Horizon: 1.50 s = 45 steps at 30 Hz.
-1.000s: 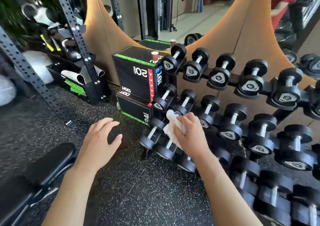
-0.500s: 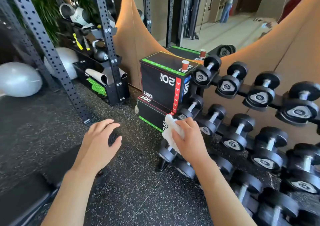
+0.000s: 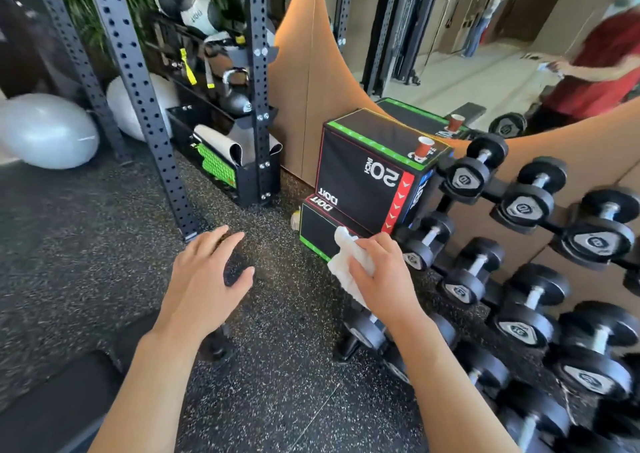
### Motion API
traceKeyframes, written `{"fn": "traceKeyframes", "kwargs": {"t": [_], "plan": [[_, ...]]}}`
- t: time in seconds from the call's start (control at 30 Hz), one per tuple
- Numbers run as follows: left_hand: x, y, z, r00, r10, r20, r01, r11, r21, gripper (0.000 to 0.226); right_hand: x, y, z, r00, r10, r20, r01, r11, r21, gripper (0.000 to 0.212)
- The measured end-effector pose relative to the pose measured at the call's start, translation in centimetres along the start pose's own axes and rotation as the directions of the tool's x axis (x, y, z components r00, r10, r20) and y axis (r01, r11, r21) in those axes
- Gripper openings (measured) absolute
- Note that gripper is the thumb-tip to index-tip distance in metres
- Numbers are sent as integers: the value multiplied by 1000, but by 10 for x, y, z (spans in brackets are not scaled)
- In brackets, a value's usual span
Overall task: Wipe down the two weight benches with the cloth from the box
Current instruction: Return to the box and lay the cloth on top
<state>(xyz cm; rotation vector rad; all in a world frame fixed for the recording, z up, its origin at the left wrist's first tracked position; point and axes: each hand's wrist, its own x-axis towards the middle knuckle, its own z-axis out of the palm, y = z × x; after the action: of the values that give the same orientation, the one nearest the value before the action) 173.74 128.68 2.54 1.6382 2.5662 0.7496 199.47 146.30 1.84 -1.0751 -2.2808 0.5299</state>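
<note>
Speckled black rubber floor (image 3: 277, 400) fills the lower view, beneath both hands. Tiered rack of black round-headed dumbbells (image 3: 526, 279) runs along the tan wall, off the knuckle side of the right hand; its nearest heads sit just beyond the right fingertips. Two stacked black padded plyo boxes (image 3: 360, 178), green-edged, upper one marked "20", stand past the right fingertips; a red paper cup (image 3: 424, 147) stands upright on the top box. Black perforated steel upright (image 3: 138, 95) rises beyond the left fingertips. Grey exercise ball (image 3: 45, 130) lies far off the left hand's little-finger side. Dark padded bench edge (image 3: 52, 400) shows below the left forearm; detail too dim to tell more.

Left hand (image 3: 204, 279): palm down, fingers loosely spread and slightly curled, holding nothing, hovering over the floor.

Right hand (image 3: 381, 276): fingers curled and pressed together around a crumpled white cloth (image 3: 346, 265). The cloth bulges out past the thumb side and fingertips, overlapping the lower box's front corner in view; contact there cannot be told.
</note>
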Motion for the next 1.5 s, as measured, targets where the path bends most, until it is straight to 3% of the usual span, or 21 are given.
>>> {"fn": "traceKeyframes", "kwargs": {"t": [0.33, 0.47, 0.6, 1.0, 1.5], "plan": [[31, -45, -3, 986, -165, -33, 166, 985, 38, 67, 78, -22, 46, 993, -105, 47, 104, 994, 28, 26], [60, -47, 8, 981, -188, -49, 191, 979, 65, 66, 113, -4, 62, 991, -113, 77, 110, 993, 42, 34], [104, -36, 27, 978, -202, -54, 206, 973, 102, 65, 157, 28, 70, 992, -108, 69, 103, 992, 78, 29], [280, 53, 82, 994, -107, -37, 111, 983, 149, 64, 295, 153, 40, 998, -61, -12, 62, 991, 122, 25], [426, 82, 141, 997, 70, 32, -71, 996, 49, 60, 382, 223, 27, 993, 76, -92, -65, 991, 118, 23]]}}
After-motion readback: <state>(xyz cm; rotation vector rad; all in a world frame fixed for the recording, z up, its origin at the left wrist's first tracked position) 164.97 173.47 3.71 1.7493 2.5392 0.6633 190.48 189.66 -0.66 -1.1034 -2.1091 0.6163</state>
